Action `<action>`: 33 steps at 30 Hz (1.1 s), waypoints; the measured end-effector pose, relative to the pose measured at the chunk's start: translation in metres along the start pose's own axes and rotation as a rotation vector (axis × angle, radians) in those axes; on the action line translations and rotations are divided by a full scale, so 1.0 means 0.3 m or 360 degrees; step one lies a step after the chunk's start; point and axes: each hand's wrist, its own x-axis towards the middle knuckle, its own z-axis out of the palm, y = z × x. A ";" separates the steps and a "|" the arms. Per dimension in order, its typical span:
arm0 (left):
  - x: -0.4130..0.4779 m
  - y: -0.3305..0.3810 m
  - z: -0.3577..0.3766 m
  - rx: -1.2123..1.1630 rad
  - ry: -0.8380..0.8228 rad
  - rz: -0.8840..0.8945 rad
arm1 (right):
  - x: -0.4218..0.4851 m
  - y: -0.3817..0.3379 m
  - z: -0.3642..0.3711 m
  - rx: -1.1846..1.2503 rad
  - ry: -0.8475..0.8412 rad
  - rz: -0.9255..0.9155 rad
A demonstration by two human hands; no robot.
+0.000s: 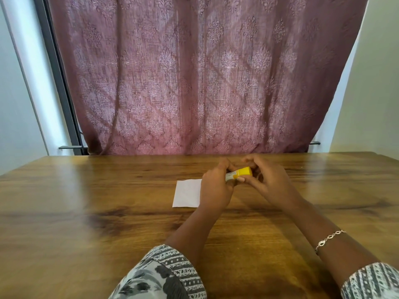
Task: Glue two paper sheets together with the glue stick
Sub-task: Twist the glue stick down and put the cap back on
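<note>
Gripping the glue stick (239, 173) with both hands above the desk (86, 212), just beyond the desk's middle toward 12 o'clock. Curled the left hand (216, 187) round the pale barrel, fingers closed on it. Closed the right hand (268, 183) on the yellow end, thumb beneath and fingers arched over from 12 o'clock. Held the stick nearly level, yellow end pointing toward 3 o'clock. Could not tell, through the motion blur, whether cap and barrel were joined or parted. Showed a white paper sheet (187, 193) lying flat on the desk at 9 o'clock of the left hand, its 3 o'clock edge hidden behind that hand; could not tell whether one sheet or two. Wore a thin chain bracelet (329, 239) on the right wrist, at 5 o'clock of the hands, and grey-and-white patterned sleeves (164, 275) at 6 o'clock, near the lower edge of view. Backed at 12 o'clock by a mauve patterned curtain (194, 72), flanked at 9 and 3 o'clock by pale walls (19, 104), with a dark frame (58, 67) at 10 o'clock.
</note>
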 end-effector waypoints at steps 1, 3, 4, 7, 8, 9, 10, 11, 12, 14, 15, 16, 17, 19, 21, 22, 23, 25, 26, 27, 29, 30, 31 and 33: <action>0.001 -0.003 -0.001 -0.0009 -0.0003 -0.0005 | -0.001 0.000 0.005 -0.0001 -0.0045 -0.0025; 0.002 -0.005 -0.005 -0.0026 -0.0005 -0.0022 | 0.000 -0.002 0.015 -0.0035 -0.0076 -0.0051; 0.001 -0.005 -0.006 -0.0035 -0.0004 -0.0032 | 0.001 -0.007 0.015 -0.0037 -0.0061 -0.0040; 0.002 -0.002 -0.009 -0.0045 -0.0004 -0.0034 | 0.004 -0.016 0.014 -0.0094 -0.0025 -0.0027; 0.002 -0.001 -0.010 -0.0053 -0.0005 -0.0030 | 0.005 -0.018 0.015 -0.0130 -0.0021 -0.0025; 0.001 0.001 -0.011 -0.0061 -0.0006 -0.0026 | 0.006 -0.018 0.016 -0.0166 -0.0014 -0.0026; 0.001 0.002 -0.011 -0.0064 -0.0006 -0.0019 | 0.006 -0.016 0.018 -0.0201 -0.0002 -0.0030; 0.000 0.002 -0.010 -0.0063 -0.0008 -0.0013 | 0.006 -0.012 0.019 -0.0236 0.0009 -0.0018; -0.001 0.003 -0.010 -0.0065 -0.0015 -0.0007 | 0.006 -0.010 0.020 -0.0272 0.0026 0.0003; -0.003 0.003 -0.007 -0.0097 -0.0033 -0.0018 | 0.004 -0.009 0.019 -0.0317 0.0046 0.0063; -0.002 0.002 -0.006 -0.0124 -0.0039 -0.0037 | 0.002 -0.011 0.020 -0.0284 0.0054 0.0085; -0.002 0.000 -0.006 -0.0152 -0.0041 -0.0059 | 0.000 -0.012 0.023 -0.0208 0.0053 0.0101; 0.000 -0.002 -0.007 -0.0185 -0.0040 -0.0082 | -0.001 -0.017 0.025 -0.0097 0.0035 0.0108; 0.002 -0.002 -0.010 -0.0261 -0.0032 -0.0125 | -0.002 -0.029 0.028 0.0114 -0.0009 0.0096; 0.001 -0.003 -0.013 -0.0300 -0.0026 -0.0151 | -0.003 -0.038 0.030 0.0192 -0.0006 0.0088; 0.000 -0.002 -0.013 -0.0313 -0.0029 -0.0157 | -0.004 -0.040 0.030 0.0187 0.0002 0.0100; -0.001 0.001 -0.012 -0.0322 -0.0032 -0.0162 | -0.005 -0.038 0.031 0.0169 0.0014 0.0117; -0.003 0.005 -0.007 -0.0332 -0.0024 -0.0161 | -0.006 -0.034 0.031 0.0123 0.0058 0.0174; -0.003 0.005 -0.002 -0.0335 -0.0011 -0.0165 | -0.006 -0.032 0.031 0.0107 0.0092 0.0211; -0.004 0.006 0.001 -0.0337 -0.0002 -0.0172 | -0.005 -0.032 0.031 0.0094 0.0120 0.0249; -0.009 0.009 0.004 -0.0330 -0.0014 -0.0178 | -0.005 -0.036 0.035 0.0072 0.0143 0.0313; -0.011 0.008 0.004 -0.0322 -0.0025 -0.0178 | -0.006 -0.039 0.039 0.0067 0.0141 0.0337; -0.012 0.006 0.005 -0.0319 -0.0027 -0.0179 | -0.006 -0.041 0.044 0.0082 0.0138 0.0355; -0.013 -0.001 0.003 -0.0338 -0.0004 -0.0191 | -0.004 -0.039 0.057 0.0257 0.0118 0.0386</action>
